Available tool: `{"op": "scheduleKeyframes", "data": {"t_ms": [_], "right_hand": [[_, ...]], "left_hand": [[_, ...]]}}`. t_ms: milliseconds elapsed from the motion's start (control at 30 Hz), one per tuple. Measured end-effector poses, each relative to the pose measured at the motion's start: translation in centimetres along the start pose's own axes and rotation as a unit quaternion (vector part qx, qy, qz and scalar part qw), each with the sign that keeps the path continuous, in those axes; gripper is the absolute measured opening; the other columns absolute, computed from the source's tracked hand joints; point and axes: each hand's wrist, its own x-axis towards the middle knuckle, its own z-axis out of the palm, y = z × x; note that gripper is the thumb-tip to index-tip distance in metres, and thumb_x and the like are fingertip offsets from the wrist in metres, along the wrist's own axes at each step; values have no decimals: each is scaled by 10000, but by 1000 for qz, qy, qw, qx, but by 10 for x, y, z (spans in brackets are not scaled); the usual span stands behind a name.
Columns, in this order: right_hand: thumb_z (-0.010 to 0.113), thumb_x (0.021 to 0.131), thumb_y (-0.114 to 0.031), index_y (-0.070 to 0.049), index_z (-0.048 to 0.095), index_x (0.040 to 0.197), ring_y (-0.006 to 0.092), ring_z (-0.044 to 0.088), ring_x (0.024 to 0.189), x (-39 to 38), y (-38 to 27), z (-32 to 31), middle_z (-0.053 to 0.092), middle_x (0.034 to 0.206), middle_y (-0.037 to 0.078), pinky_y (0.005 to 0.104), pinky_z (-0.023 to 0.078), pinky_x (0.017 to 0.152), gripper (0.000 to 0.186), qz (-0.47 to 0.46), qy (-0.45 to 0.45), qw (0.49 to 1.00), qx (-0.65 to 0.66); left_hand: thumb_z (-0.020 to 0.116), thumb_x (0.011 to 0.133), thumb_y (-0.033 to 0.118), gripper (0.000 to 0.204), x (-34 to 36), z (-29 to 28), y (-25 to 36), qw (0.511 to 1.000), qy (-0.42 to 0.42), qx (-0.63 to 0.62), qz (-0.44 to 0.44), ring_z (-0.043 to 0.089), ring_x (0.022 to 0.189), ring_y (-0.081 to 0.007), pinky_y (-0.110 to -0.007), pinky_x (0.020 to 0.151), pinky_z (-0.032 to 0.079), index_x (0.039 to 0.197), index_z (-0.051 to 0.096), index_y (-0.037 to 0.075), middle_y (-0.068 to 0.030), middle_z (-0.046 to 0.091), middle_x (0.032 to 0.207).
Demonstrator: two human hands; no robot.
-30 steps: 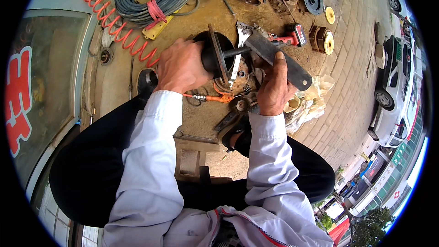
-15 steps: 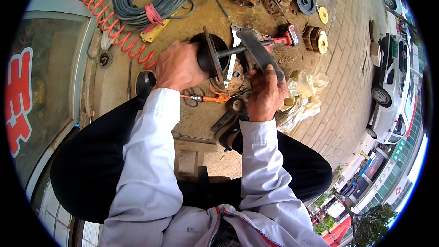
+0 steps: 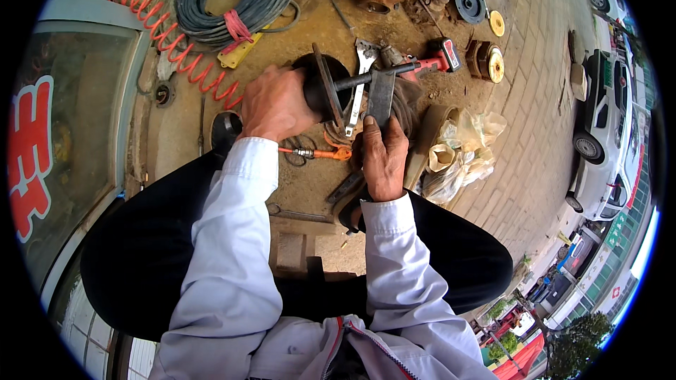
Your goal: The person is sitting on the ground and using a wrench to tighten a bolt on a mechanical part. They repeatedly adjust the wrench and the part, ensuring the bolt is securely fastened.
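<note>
My left hand (image 3: 277, 104) is closed around a black round part with a rusty disc flange (image 3: 327, 88), held on its side. Its dark shaft (image 3: 354, 81) points to the right. A dark flat flexible strip (image 3: 381, 96), resembling emery cloth, hangs across the shaft. Below it, my right hand (image 3: 384, 158) pinches the strip between thumb and fingers. Beneath the shaft lies a silver wrench (image 3: 364, 63), partly hidden. A red and black cordless power tool (image 3: 438, 58) lies just beyond the shaft's end.
A coiled black hose (image 3: 190, 10) and a red spiral air hose (image 3: 184, 62) lie at the far left. An orange-handled tool (image 3: 331, 153) lies below the disc. Crumpled plastic bags (image 3: 465, 144) and a copper-coloured winding (image 3: 485, 60) are on the right. A glass door (image 3: 77, 119) stands left.
My right hand has moved left and down, and the strip has swung from a slant to nearly upright across the shaft. My left hand and the flanged part have barely moved.
</note>
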Motion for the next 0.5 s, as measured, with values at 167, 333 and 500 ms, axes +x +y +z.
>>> {"op": "scheduleKeyframes", "data": {"t_ms": [167,333,500], "right_hand": [[625,1043,-144,8,645,1070,99,613,687,7,15,-4,658,784,13,252,477,610,155,-76,12,994,-75],[602,1041,-113,13,629,1044,79,551,686,14,6,1,640,829,12,253,459,599,129,-51,-19,998,-4],[620,1051,-151,-4,658,1053,63,543,617,21,9,5,637,783,-6,244,431,533,152,-83,-5,995,-51]], "left_hand": [[863,652,470,537,1,4,-1,1000,5,0,15,705,935,-396,-508,806,563,1056,777,127,-206,716,954],[865,653,462,529,0,0,2,1000,0,-6,6,698,938,-393,-510,800,560,1052,775,127,-212,710,957],[865,656,457,520,0,2,0,1000,0,-7,7,696,936,-395,-512,801,559,1046,774,125,-215,709,958]]}}
